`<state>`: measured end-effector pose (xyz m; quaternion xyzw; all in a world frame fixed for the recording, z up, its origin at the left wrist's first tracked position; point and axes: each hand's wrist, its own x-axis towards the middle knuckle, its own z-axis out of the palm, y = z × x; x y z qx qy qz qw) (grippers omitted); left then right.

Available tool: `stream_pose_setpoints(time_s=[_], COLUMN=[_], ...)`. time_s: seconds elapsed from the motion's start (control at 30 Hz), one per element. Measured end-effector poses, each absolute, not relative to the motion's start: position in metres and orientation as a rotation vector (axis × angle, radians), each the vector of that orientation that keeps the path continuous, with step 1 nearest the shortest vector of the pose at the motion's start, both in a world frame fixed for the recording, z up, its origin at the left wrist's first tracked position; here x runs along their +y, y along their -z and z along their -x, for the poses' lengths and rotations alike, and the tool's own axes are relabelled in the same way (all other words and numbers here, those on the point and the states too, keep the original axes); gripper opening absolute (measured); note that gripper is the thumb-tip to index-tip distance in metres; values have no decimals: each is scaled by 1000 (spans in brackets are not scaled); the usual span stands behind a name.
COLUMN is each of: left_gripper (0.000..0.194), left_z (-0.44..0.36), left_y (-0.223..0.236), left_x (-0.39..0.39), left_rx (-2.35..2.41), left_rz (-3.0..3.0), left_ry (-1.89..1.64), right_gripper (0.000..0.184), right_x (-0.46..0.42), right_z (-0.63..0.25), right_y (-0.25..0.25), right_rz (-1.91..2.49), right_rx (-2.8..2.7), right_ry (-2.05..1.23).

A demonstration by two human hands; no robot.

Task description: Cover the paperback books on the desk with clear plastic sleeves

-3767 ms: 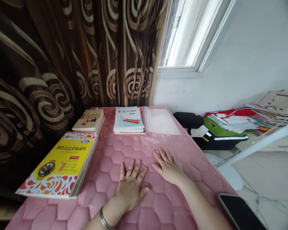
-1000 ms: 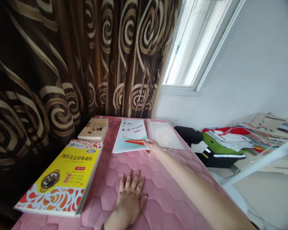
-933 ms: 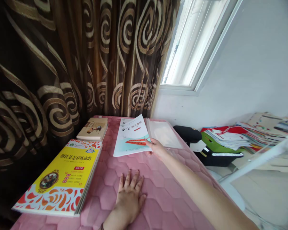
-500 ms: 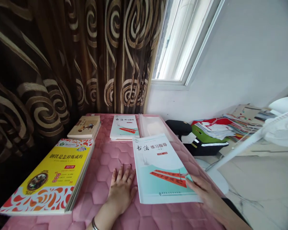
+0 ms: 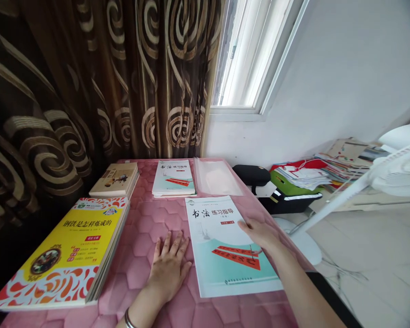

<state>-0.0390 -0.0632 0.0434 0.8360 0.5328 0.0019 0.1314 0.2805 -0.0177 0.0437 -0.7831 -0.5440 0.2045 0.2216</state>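
A white and teal calligraphy workbook (image 5: 205, 259) with red banners on its cover lies on the pink quilted tabletop (image 5: 150, 218). My right hand (image 5: 259, 234) is at the workbook's right edge, with a fingertip over the cover and its other fingers partly hidden. To the workbook's left, my left hand (image 5: 169, 269) lies flat on the tabletop, fingers spread and nothing in it. Behind them sits a small stack of similar workbooks (image 5: 174, 177). A stack of thick books with a yellow cover (image 5: 85, 232) stands at the left.
Tan books (image 5: 114, 180) lie at the back left, before a patterned curtain (image 5: 157, 91). A clear plastic sheet or sleeve (image 5: 218, 177) is at the back right. Beyond the table stand a white fan (image 5: 341, 196), a black and green bag (image 5: 290, 193) and piled papers (image 5: 348, 159).
The workbook, tilted in my right hand before, now lies flatter on the table. My right hand has slid up along its right edge. My left hand stays on the tabletop.
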Motion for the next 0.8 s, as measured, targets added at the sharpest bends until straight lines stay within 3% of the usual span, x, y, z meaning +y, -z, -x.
stream_pose_setpoints(time_s=[0.23,0.43,0.67,0.8], left_gripper=[59,56,66,61], left_z=[34,22,13,5], left_y=[-45,-44,-61,-60], left_x=[-64,-69,-67,-67], left_rx=[1542,1258,1339,1480], left_rz=[-2436,-2280,-2190,-2212], left_ry=[-64,-238,-79,-64], right_gripper=[20,18,12,13], right_x=[-20,-22,-27,-25], right_z=[-285,-285,-284,-288], right_y=[-31,-30,-31,-27], right_rz=[2145,2094,2115,2103], right_rx=[-1535,-1496,-1387,-1423], right_ry=[-677,-748,-898,-867])
